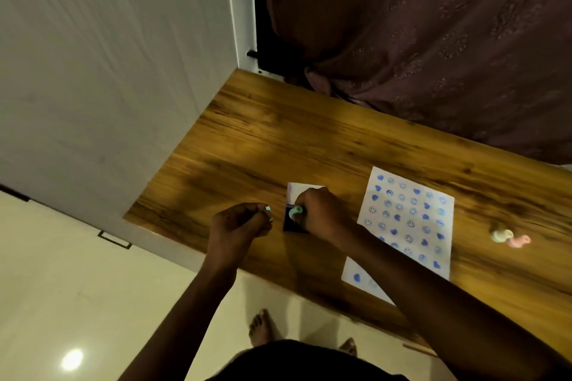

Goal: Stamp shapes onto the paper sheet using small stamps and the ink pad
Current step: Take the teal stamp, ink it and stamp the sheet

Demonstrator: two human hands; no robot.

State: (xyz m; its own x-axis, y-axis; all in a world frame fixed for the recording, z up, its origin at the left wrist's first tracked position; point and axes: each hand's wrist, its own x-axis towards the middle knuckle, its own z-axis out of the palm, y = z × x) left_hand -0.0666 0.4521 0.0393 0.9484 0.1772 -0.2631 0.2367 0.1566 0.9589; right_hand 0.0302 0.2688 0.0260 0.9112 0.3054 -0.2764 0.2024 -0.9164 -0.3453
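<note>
Paper sheet (405, 223) carries rows of blue hearts and smileys.

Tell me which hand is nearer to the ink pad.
Right. The right hand is over the ink pad, pressing a teal stamp onto it. The left hand holds another small stamp off to the pad's left, apart from it.

Wooden surface (278, 139), brown grain, runs diagonally. White cabinet panel (108, 71) along its left end. Dark maroon patterned curtain (433, 40) behind far edge. Cream floor tiles (62, 288) below, light glare (72, 359) near bottom left.
</note>
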